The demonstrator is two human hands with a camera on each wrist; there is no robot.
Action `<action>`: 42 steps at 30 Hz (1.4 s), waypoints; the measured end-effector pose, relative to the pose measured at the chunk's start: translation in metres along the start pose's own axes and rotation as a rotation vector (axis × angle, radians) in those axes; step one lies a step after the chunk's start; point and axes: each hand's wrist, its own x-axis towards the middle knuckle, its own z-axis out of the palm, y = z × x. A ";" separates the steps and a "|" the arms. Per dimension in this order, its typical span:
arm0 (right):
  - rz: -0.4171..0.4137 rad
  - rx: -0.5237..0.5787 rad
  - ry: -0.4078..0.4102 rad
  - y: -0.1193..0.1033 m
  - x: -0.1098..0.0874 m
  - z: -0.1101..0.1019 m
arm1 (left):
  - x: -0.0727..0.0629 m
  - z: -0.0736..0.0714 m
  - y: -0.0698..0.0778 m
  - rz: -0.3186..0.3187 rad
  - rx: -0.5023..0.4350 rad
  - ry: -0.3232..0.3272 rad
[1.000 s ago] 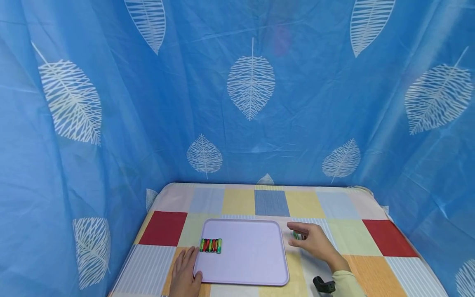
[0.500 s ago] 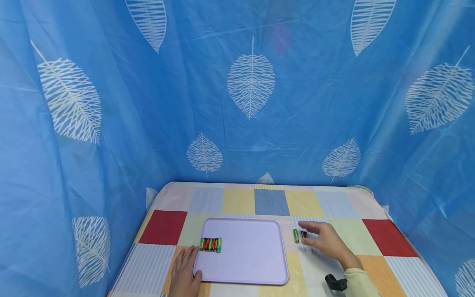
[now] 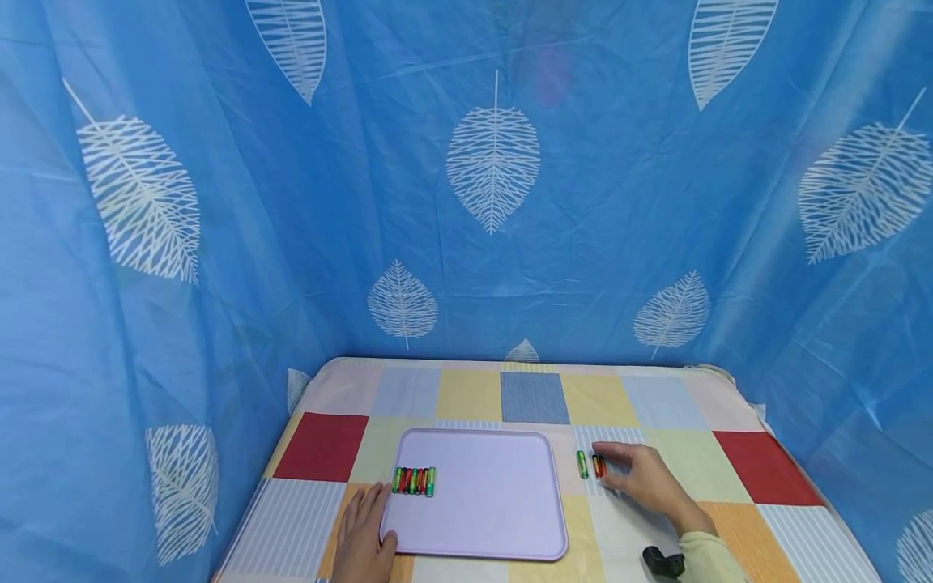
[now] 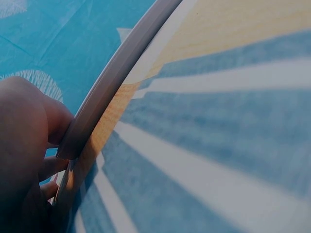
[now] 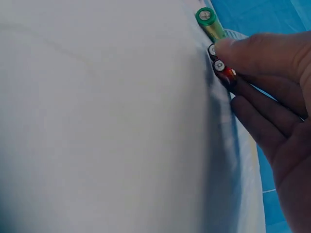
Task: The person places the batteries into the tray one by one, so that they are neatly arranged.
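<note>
My left hand [image 3: 362,534] rests at the near left corner of a pale lilac tray [image 3: 503,502]. Its fingers lie along the tray's left side and the thumb touches the near rim; the tray edge [image 4: 114,70] shows close up in the left wrist view. My right hand [image 3: 649,482] is right of the tray, index finger and thumb at opposite ends of two red-and-black batteries [image 3: 599,465]. In the right wrist view the thumb tip overlaps one of these batteries [image 5: 219,65]; I cannot tell whether it pinches them. A green battery [image 3: 582,464] lies just left of them.
A row of several green and red batteries [image 3: 413,481] lies side by side at the tray's left edge. A patchwork cloth [image 3: 466,397] covers the table. Blue curtains with white leaves [image 3: 492,283] stand behind it and on both sides. My right wrist wears a black device [image 3: 662,562].
My right hand has moved right from over the green battery to the red-and-black ones, leaving the green one uncovered. The left hand, the tray and the row of batteries stay put.
</note>
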 end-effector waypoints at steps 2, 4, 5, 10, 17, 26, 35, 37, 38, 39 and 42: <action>-0.007 -0.014 0.011 0.000 0.000 0.002 | 0.002 -0.001 -0.001 0.001 0.000 0.003; -0.001 -0.023 0.029 0.000 0.001 0.004 | 0.004 -0.003 -0.002 0.005 0.002 0.007; 0.006 -0.024 0.038 0.000 0.001 0.005 | 0.006 -0.003 -0.003 0.003 0.001 0.006; 0.024 -0.038 0.065 -0.005 0.002 0.008 | 0.012 -0.006 -0.007 0.011 0.004 -0.005; 0.020 0.010 0.064 -0.018 -0.002 0.009 | 0.013 -0.009 -0.008 0.012 0.009 -0.015; -0.121 0.086 0.080 -0.043 0.002 0.024 | 0.013 -0.008 -0.007 -0.001 0.002 -0.005; -0.224 0.173 0.052 -0.072 0.015 0.055 | 0.013 -0.007 -0.007 0.021 0.000 0.001; -0.232 0.196 0.046 -0.079 0.017 0.062 | 0.013 -0.008 -0.007 0.016 -0.001 0.000; -0.236 0.204 0.042 -0.082 0.018 0.065 | 0.013 -0.008 -0.006 0.011 -0.002 -0.002; -0.240 0.213 0.042 -0.086 0.020 0.068 | 0.013 -0.008 -0.006 0.008 -0.002 -0.003; -0.253 0.232 0.029 -0.098 0.023 0.078 | 0.013 -0.008 -0.006 0.005 0.001 -0.002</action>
